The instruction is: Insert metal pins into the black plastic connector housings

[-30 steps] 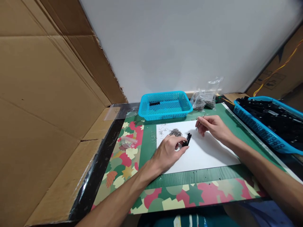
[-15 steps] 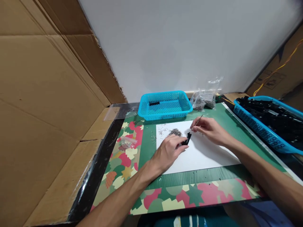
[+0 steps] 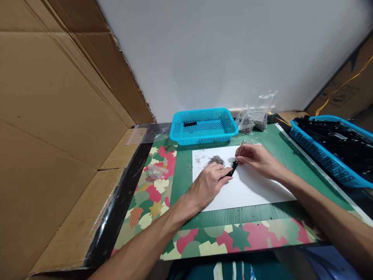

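Note:
Over a white sheet of paper (image 3: 256, 190), my left hand (image 3: 210, 179) is closed on a small black plastic part (image 3: 234, 168) between thumb and fingers. My right hand (image 3: 256, 157) pinches a thin metal tool (image 3: 241, 148), perhaps tweezers, held steeply at the far end of the black part. Its lower tip is partly hidden by the fingers, so I cannot tell whether it holds anything. Just beyond my left hand lies a heap of tiny metal pieces (image 3: 216, 160), with more scattered to its left.
A blue basket (image 3: 204, 140) at the back holds one black part (image 3: 190, 123). Clear bags of small metal pieces (image 3: 253, 121) stand beside it. At right, another blue basket (image 3: 323, 161) is full of black parts. A small plastic bag (image 3: 157, 172) lies at left near the cardboard wall (image 3: 58, 116).
My right hand has moved left with the metal tool, bringing it to the black part's end. The tool now stands steeper. My left hand keeps its hold; the view has shifted slightly.

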Motion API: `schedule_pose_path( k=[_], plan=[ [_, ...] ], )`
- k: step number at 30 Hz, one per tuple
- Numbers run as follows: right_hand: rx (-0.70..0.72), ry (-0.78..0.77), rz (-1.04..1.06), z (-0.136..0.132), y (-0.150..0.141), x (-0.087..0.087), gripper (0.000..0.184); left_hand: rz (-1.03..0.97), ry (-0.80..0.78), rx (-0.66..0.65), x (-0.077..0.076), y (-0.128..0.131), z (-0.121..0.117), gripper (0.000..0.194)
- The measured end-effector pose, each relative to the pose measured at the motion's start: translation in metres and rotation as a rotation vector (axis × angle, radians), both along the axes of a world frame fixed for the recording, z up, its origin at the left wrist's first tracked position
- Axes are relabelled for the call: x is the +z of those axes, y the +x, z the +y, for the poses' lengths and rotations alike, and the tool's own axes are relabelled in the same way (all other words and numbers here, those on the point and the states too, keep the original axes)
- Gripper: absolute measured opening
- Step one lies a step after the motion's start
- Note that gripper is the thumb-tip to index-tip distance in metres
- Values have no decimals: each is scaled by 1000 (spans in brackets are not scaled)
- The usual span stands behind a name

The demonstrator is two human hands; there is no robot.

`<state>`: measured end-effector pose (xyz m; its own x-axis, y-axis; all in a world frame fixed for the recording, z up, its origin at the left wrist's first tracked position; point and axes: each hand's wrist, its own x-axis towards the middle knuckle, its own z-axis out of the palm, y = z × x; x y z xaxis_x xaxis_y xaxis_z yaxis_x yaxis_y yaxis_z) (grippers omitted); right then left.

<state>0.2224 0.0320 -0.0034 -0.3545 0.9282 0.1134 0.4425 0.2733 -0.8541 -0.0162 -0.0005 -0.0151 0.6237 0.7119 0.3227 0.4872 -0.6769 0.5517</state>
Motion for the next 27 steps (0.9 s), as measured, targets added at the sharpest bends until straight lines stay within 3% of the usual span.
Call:
schedule_pose_path(
  k=[8, 22, 27],
  plan=[
    [-23, 25, -73, -2, -1, 0, 15, -21, 19, -9, -2, 0, 1, 23],
    [-24, -111, 8, 0, -1, -5, 13, -18, -19, -17, -4, 0, 1, 20],
    [-27, -138, 66, 1, -2, -5, 16, -50, -48, 35, -4, -1, 1, 21]
  ],
)
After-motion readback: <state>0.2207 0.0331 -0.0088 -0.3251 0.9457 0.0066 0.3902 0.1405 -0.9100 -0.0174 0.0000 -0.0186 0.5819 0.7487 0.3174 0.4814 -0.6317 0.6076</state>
